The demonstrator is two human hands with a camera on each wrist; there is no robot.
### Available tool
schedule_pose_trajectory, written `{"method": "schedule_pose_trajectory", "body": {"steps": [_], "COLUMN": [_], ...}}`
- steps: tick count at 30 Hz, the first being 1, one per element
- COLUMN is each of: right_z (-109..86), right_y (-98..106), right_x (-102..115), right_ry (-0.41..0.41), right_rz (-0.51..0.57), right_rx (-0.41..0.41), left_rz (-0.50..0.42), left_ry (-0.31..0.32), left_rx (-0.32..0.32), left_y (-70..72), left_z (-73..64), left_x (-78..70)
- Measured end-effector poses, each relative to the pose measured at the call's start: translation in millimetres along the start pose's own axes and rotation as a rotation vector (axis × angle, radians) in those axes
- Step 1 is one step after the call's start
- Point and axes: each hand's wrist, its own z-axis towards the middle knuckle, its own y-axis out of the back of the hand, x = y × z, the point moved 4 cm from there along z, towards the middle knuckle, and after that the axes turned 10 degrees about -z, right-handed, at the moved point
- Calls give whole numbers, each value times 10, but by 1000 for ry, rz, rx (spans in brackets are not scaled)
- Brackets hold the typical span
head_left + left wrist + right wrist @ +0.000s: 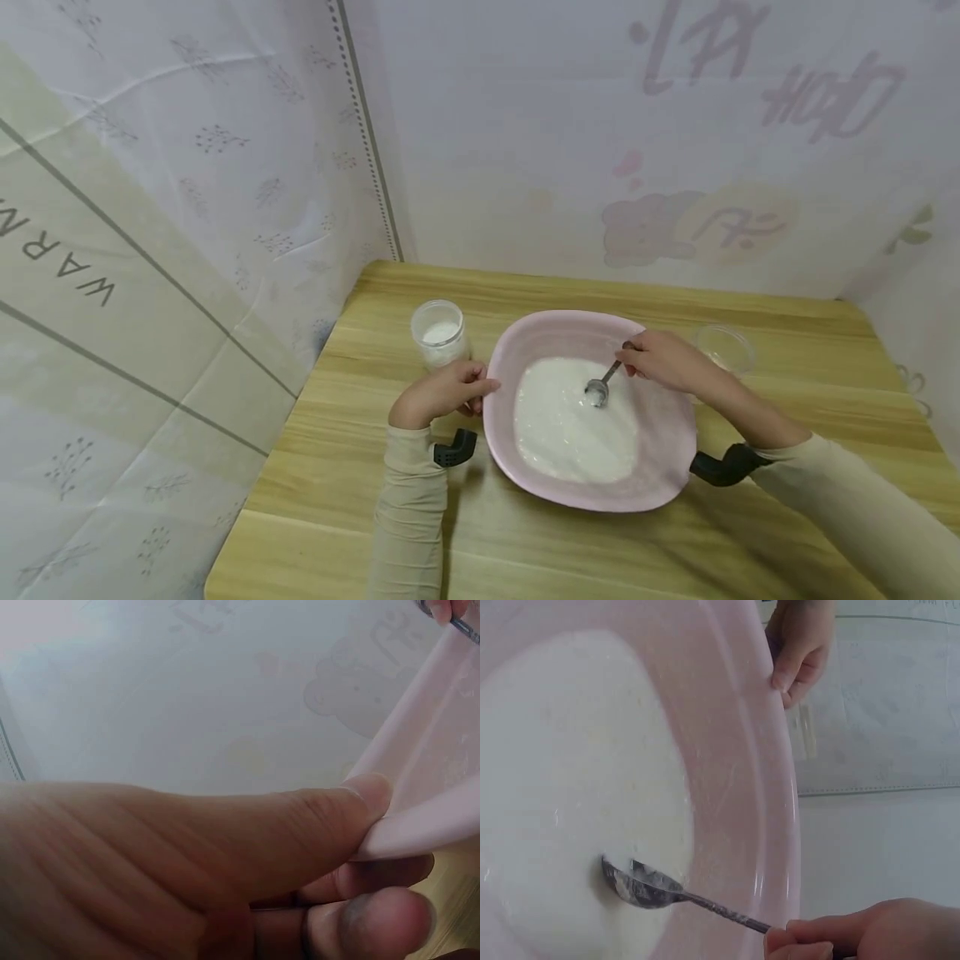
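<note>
A pink basin [667, 425] stands on the wooden table, with a white, wet-looking mixture [573, 425] spread across its bottom. My left hand [444, 392] pinches the basin's left rim; in the left wrist view the thumb [330, 814] lies over the rim and fingers are beneath it. In my right hand [667, 360] is the handle of a metal spoon [597, 390], held over the basin's right part. White residue coats the spoon's bowl [649, 889], which is at the mixture's surface in the right wrist view. Whether it dips in, I cannot tell.
Behind my left hand stands a clear jar [439, 333] with white contents. A clear shallow dish [723, 348] lies to the right, partly behind my right forearm. The wooden table [337, 500] meets printed fabric walls [510, 167] at the back and sides.
</note>
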Motion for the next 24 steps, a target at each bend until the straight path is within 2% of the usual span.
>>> {"method": "schedule_pose_trajectory", "body": {"steps": [3,6,8,12,16,24], "right_z": [96,211,285,395,415,201], "right_y": [-67,-128,-155,-143,-86,32], "right_x": [130,285,371,450,408,144], "right_ry": [43,74,89,59,-9,-20], "right_rz": [37,28,-3,-113,-200,-253], "right_rx": [1,0,-10,-53,-65,-51], "left_rz": [-3,-4,-5,-3,-7,4], "left_ry": [9,11,10,5,8,16], "left_rx": [2,-1,-4,-4,-5,-3], "left_y": [-1,-1,-2,-17,-36,-6], "left_z": [-3,-2,2,7,9,13], "left_x": [6,9,12,6,23,23]}}
